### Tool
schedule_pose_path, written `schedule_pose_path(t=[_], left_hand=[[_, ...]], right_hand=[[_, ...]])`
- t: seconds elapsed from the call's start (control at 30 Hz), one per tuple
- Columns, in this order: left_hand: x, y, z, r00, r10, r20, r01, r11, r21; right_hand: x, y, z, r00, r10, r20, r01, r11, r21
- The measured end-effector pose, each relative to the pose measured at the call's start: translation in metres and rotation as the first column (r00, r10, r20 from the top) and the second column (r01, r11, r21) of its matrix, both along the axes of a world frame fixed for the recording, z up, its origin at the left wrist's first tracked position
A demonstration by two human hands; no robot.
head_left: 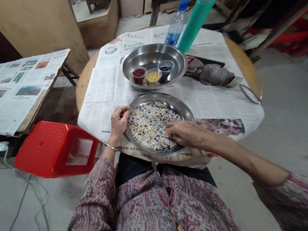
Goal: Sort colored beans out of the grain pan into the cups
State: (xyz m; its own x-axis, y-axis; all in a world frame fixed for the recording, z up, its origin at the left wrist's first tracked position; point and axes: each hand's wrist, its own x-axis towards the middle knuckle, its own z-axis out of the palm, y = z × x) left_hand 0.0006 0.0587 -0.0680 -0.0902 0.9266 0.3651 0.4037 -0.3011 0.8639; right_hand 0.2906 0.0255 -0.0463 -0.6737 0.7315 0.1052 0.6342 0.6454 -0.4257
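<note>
In front of me a round metal pan [188,113] holds a spread mix of white grains [153,120] with red, yellow and black beans among them. My left hand [118,122] is curled beside the pan's left rim, closed around a few dark red beans [122,113]. Over the right part of the mix, my right hand [180,132] reaches down with its fingers pinched together at the grains. What those fingertips hold, if anything, is hidden. Behind stands a deeper metal basin [128,62] with cups of red beans [139,75], yellow beans [153,77] and black beans [165,71].
Newspaper [103,91] covers the round table. A plastic bottle [176,25], a tall green bottle [196,23] and a bundled grey umbrella [212,74] lie or stand towards the back. To the left are a red stool [46,146] and a second newspaper-covered table [21,85].
</note>
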Motion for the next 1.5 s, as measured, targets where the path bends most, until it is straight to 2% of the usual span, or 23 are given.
schedule_pose_path(t=[0.03, 0.1, 0.17, 0.27, 0.33, 0.47, 0.6, 0.7, 0.8, 0.9, 0.97, 1.03, 1.1, 1.2, 1.27, 1.33, 1.4, 1.5], left_hand=[[0.000, 0.000, 0.000, 1.000, 0.000, 0.001, 0.000, 1.000, 0.001], [0.000, 0.000, 0.000, 1.000, 0.002, -0.003, -0.002, 1.000, -0.004], [0.000, 0.001, 0.000, 1.000, 0.005, -0.007, -0.006, 1.000, -0.010], [0.000, 0.001, -0.001, 1.000, 0.003, 0.000, -0.003, 1.000, -0.016], [0.000, 0.001, -0.002, 1.000, 0.006, 0.008, -0.006, 1.000, -0.014], [0.000, 0.001, -0.002, 1.000, 0.002, 0.022, -0.002, 1.000, 0.001], [0.000, 0.000, 0.000, 1.000, -0.003, 0.014, 0.003, 1.000, -0.008], [0.000, 0.001, -0.001, 1.000, 0.000, 0.009, 0.000, 1.000, -0.007], [0.000, 0.001, -0.002, 1.000, 0.002, 0.022, -0.002, 1.000, 0.002], [0.000, 0.001, -0.003, 1.000, 0.000, 0.026, 0.000, 1.000, 0.013], [0.000, 0.000, -0.002, 1.000, -0.003, 0.022, 0.002, 1.000, 0.023], [0.000, 0.000, -0.002, 1.000, -0.011, 0.023, 0.010, 0.999, 0.036], [0.000, 0.000, -0.002, 0.999, -0.017, 0.027, 0.016, 0.999, 0.046], [0.000, 0.001, -0.003, 1.000, -0.012, 0.024, 0.011, 0.999, 0.045], [0.000, 0.001, -0.004, 1.000, -0.009, 0.022, 0.008, 0.999, 0.042], [0.000, 0.001, -0.003, 1.000, -0.008, 0.017, 0.007, 0.999, 0.036], [0.000, 0.001, -0.002, 1.000, -0.003, 0.004, 0.003, 1.000, 0.025], [0.001, 0.000, -0.001, 1.000, -0.001, -0.005, 0.001, 1.000, 0.019]], right_hand=[[-0.009, 0.002, 0.001, 0.994, 0.109, 0.023, -0.108, 0.994, -0.034], [-0.026, 0.010, 0.005, 0.988, 0.151, -0.004, -0.151, 0.988, 0.001], [-0.040, 0.017, 0.010, 0.986, 0.144, -0.081, -0.139, 0.989, 0.057], [-0.045, 0.021, 0.013, 0.983, 0.063, -0.171, -0.048, 0.995, 0.091], [-0.038, 0.022, 0.013, 0.981, -0.057, -0.185, 0.072, 0.994, 0.077], [-0.019, 0.018, 0.008, 0.959, -0.273, -0.080, 0.273, 0.962, -0.010], [-0.026, 0.011, 0.002, 0.961, -0.274, -0.025, 0.273, 0.962, -0.024], [-0.050, 0.009, 0.000, 0.956, -0.289, -0.045, 0.290, 0.957, 0.019], [-0.074, 0.014, 0.002, 0.962, -0.275, -0.009, 0.275, 0.961, 0.008], [-0.086, 0.023, 0.008, 0.968, -0.252, -0.012, 0.251, 0.966, -0.068], [-0.086, 0.024, 0.013, 0.966, -0.250, -0.068, 0.234, 0.955, -0.182], [-0.083, 0.020, 0.018, 0.961, -0.240, -0.134, 0.191, 0.935, -0.300], [-0.081, 0.009, 0.022, 0.960, -0.217, -0.177, 0.146, 0.927, -0.346], [-0.083, -0.015, 0.022, 0.977, -0.084, -0.196, 0.033, 0.967, -0.252], [-0.086, -0.029, 0.018, 0.987, 0.045, -0.155, -0.071, 0.983, -0.169], [-0.086, -0.038, 0.014, 0.989, 0.123, -0.079, -0.131, 0.986, -0.099], [-0.082, -0.039, 0.009, 0.991, 0.134, -0.017, -0.135, 0.990, -0.030], [-0.065, -0.030, 0.005, 0.996, 0.075, 0.056, -0.079, 0.994, 0.081]])
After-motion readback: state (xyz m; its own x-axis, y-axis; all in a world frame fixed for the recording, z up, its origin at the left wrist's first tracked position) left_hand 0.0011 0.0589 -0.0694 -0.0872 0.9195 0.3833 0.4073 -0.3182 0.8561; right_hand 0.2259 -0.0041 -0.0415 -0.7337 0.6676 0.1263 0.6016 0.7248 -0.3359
